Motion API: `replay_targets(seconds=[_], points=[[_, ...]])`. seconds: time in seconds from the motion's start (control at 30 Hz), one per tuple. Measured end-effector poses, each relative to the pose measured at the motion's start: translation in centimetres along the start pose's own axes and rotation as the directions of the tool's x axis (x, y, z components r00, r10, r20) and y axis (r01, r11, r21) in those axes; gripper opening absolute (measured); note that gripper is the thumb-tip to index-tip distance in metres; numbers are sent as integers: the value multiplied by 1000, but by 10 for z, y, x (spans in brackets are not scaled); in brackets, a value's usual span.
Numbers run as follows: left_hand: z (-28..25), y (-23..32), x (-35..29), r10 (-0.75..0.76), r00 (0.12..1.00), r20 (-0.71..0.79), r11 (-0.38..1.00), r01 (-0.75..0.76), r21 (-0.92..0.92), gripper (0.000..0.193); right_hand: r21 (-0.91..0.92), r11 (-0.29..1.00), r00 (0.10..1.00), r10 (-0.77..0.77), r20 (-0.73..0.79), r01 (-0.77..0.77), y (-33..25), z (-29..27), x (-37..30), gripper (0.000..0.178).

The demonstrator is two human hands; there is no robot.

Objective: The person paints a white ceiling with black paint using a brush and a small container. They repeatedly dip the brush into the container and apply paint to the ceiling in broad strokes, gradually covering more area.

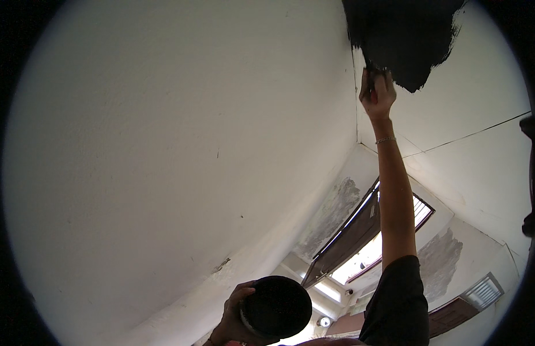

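My right hand is raised high on a straight arm and grips a paintbrush whose bristles press against a black painted patch on the white ceiling, near the corner with the wall. A thin bracelet sits on that wrist. My left hand is low at the bottom edge and holds a round black paint container from below, fingers curled around its side.
A large white wall fills the left. An open window with a dark frame lets in bright light at lower right, flanked by peeling grey patches. A vent grille sits in the far right wall. A dark object hangs at the right rim.
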State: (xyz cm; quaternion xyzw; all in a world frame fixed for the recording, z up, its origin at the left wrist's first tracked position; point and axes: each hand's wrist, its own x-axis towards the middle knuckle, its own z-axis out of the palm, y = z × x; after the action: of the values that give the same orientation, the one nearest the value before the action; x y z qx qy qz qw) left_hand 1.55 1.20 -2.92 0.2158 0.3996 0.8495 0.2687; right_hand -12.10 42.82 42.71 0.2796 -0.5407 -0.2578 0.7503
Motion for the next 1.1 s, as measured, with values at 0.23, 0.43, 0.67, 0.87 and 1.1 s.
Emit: replay_targets(seconds=[0.23,0.43,0.67,0.87,1.1], points=[[21,33,-4,492,839,234,819,-537,201,69,-97,881,847,471,245,-462,-6,-32,-91,17],[5,18,7,328,924,199,905,-367,216,115,3,970,970,243,23,-243,-6,-27,-60,12],[18,31,13,495,789,364,711,-608,353,121,-112,822,803,569,178,-558,-13,-64,-97,15],[28,21,24,508,746,432,601,-665,443,120,150,118,127,990,54,-982,-185,-232,-97,16],[28,-37,37,458,709,535,606,-690,396,126,294,-361,-338,933,125,-885,-337,-350,13,18]])
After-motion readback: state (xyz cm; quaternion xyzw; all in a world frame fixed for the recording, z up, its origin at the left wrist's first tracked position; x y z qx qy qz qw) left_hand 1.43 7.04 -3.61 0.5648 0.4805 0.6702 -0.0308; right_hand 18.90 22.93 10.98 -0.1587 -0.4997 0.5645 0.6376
